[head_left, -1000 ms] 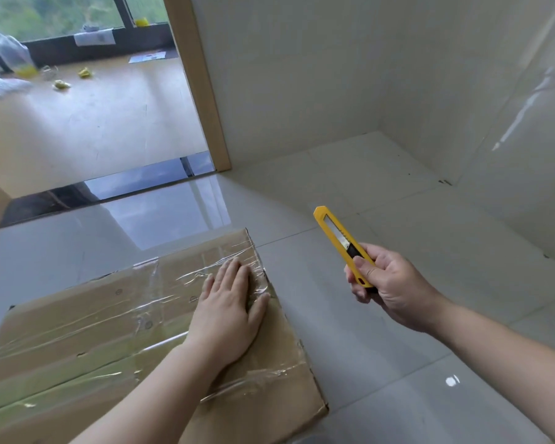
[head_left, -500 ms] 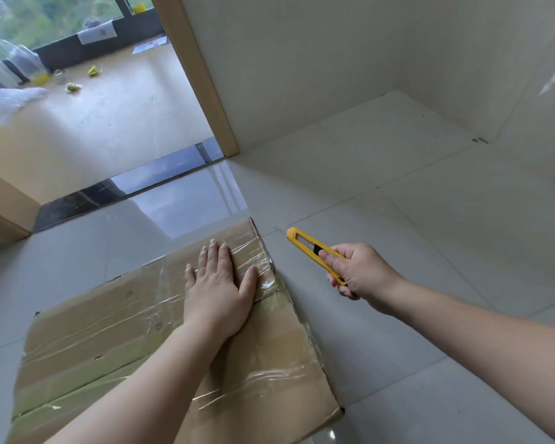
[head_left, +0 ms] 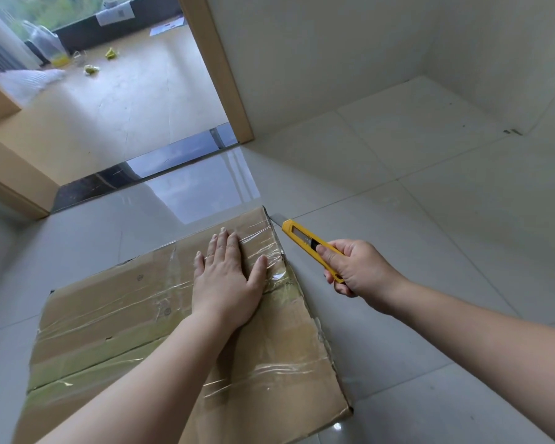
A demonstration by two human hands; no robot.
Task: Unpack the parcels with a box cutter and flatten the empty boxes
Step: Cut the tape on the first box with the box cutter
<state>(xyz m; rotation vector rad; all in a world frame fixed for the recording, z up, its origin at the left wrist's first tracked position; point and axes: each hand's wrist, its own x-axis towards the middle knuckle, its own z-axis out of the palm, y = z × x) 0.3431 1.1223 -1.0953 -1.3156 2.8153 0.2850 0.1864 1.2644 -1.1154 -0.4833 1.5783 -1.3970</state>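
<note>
The flat brown cardboard parcel wrapped in bands of clear shiny tape (head_left: pixel 180 331) lay on the pale glossy tiled floor (head_left: pixel 430 219), its long side running from the lower left toward the upper right, its far right corner close to the tip of the cutter. The yellow plastic box cutter with a black slider (head_left: pixel 311 245) was just beside that corner, apart from the right edge of the parcel, with a short sliver of grey blade showing at its front; whether the blade touched the cardboard could not be told. The step in hand appeared to be the first cut, with the parcel sealed and nothing yet unpacked or flattened. The next move would seem to call for setting the blade into the taped seam at the corner and drawing it along the right edge, shallow enough to spare whatever was inside and away from the steadying fingers. The left hand (head_left: pixel 228 283) lay flat on top of the parcel near its far right end, fingers straight and together, thumb spread toward the edge, pressing down and holding nothing, the forearm reaching in from the lower left. The right hand (head_left: pixel 356 267) was curled round the cutter's handle, thumb on top near the slider, the forearm coming in from the lower right. Beyond stood a light wooden door frame (head_left: pixel 218 68).
</note>
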